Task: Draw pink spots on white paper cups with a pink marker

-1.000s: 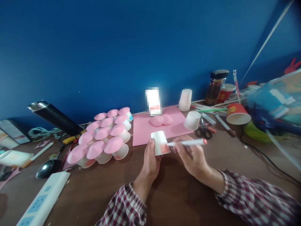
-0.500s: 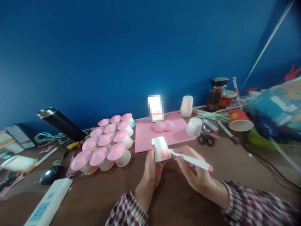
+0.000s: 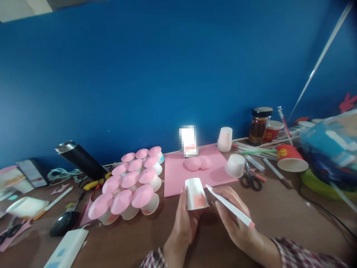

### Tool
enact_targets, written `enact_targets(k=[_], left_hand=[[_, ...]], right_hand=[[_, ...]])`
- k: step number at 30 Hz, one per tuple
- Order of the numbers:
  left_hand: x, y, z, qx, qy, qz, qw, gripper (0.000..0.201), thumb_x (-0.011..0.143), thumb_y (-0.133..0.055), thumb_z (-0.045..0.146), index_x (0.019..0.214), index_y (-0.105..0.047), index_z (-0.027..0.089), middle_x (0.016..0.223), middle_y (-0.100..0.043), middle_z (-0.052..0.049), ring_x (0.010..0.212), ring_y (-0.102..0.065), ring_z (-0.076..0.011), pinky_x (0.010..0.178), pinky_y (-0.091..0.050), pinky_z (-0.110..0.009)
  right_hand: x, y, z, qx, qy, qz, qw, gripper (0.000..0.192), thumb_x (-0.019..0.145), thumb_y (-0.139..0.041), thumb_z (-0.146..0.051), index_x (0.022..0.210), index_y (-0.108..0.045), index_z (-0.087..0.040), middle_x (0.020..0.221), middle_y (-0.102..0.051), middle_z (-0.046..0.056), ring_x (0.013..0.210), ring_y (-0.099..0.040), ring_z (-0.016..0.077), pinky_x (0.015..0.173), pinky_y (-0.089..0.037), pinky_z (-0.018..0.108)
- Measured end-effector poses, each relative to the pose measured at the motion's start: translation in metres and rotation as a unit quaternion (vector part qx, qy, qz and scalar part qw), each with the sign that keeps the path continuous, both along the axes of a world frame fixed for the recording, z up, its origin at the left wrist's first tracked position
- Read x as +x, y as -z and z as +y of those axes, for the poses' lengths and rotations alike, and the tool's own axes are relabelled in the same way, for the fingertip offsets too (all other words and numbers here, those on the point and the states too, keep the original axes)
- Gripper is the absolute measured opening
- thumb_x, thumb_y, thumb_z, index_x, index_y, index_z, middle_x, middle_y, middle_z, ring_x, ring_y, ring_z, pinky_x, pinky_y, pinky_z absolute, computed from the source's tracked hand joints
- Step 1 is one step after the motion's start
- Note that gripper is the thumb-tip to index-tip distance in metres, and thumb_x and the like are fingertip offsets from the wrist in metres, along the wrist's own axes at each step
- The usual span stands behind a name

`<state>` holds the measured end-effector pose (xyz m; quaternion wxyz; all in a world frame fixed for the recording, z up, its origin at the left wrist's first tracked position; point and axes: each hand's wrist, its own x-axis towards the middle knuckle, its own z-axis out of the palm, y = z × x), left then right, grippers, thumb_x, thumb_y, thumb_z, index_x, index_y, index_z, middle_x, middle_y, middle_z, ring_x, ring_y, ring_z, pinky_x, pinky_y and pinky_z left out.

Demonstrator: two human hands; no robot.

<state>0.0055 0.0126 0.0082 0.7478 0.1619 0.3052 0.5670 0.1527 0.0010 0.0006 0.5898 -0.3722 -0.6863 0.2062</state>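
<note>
Currently the left hand (image 3: 184, 223) grips an upturned white paper cup (image 3: 196, 193) above the tabletop (image 3: 279, 216), pink colouring on its lower side. Right hand (image 3: 237, 223) is closed on a white marker (image 3: 230, 206), tip just beside the cup. Pink-capped cups (image 3: 131, 182) stand left; scissors (image 3: 251, 179) lie right.

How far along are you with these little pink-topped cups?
Done: about a dozen pink-capped cups stand grouped on the table. In hand: the left hand holds an upturned white cup with a pink patch, and the right hand holds a marker beside it. Left: two pink caps on the pink sheet and plain cups.
</note>
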Motion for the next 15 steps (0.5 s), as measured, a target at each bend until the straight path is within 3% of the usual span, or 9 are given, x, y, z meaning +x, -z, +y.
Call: enact_targets(k=[6,15], left_hand=[[-0.001,0.001,-0.001,-0.021,-0.02,-0.005,1.0,0.038,0.088,-0.057,0.046,0.104,-0.069,0.013,0.097,-0.073,-0.01,0.086,-0.066,-0.0224,0.087,-0.049,-0.039],[-0.002,0.003,0.003,-0.02,0.018,-0.055,0.998,0.046,0.084,-0.06,0.05,0.11,-0.069,0.013,0.109,-0.071,-0.014,0.103,-0.063,-0.0294,0.094,-0.046,-0.041]], right_hand=[[0.001,0.008,0.007,-0.02,0.016,0.004,1.0,0.025,0.091,-0.052,-0.015,0.114,-0.058,-0.025,0.103,-0.065,0.008,0.095,-0.065,0.0235,0.083,-0.056,0.035],[-0.001,0.021,0.01,-0.07,0.004,0.019,0.997,0.025,0.094,-0.049,-0.022,0.117,-0.059,-0.026,0.102,-0.068,0.009,0.089,-0.07,0.0239,0.075,-0.062,0.029]])
